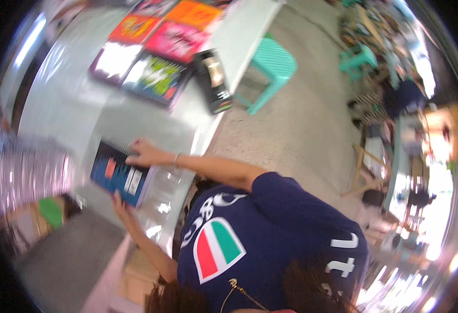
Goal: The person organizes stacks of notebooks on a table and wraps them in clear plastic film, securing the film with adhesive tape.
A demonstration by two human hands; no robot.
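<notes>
A spiral-bound notebook (118, 175) with a dark blue cover and small pale and red patches lies at a slant on the pale table (182, 138). My left hand (119, 203) grips its near lower edge, with the thumb over the cover. Across the notebook's upper right corner, beside the spiral, rests my right hand (146, 155); its fingers are apart and touch the cover. Slight blur hides the exact fingertip contact. Farther along the table sit several notebooks in rows, among them a pink one (178, 41), an orange one (135, 28) and a dark one with green print (155, 77).
A long black box (213, 81) lies by the table's right edge, next to the notebooks. Tall stacks of notebooks (28, 172) stand at the left, above a green piece (51, 211). A teal plastic stool (273, 60) is beside the table. Another person (404, 99) is at the far right.
</notes>
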